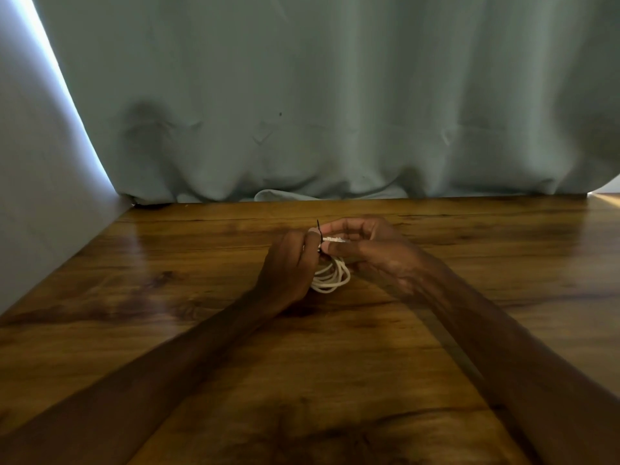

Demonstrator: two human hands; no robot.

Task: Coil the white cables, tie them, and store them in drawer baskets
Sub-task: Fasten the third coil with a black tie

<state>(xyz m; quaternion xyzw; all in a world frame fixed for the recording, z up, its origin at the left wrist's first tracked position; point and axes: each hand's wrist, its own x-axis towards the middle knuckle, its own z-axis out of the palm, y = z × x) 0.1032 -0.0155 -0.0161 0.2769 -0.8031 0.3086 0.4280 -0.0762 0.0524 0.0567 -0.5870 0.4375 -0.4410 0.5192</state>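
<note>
A coiled white cable (332,276) hangs in several loops between my two hands, just above the wooden table (167,297). My left hand (288,266) pinches a thin black tie (319,233) at the top of the coil; the tie's end sticks up. My right hand (372,250) grips the upper part of the coil, thumb and fingers curled round the bundled strands. The lower loops show below both hands. No drawer basket is in view.
A grey-green curtain (335,112) hangs behind the table's far edge, its hem bunched on the wood. A pale wall (33,196) borders the table on the left. Bright light shows at the far right corner (604,199).
</note>
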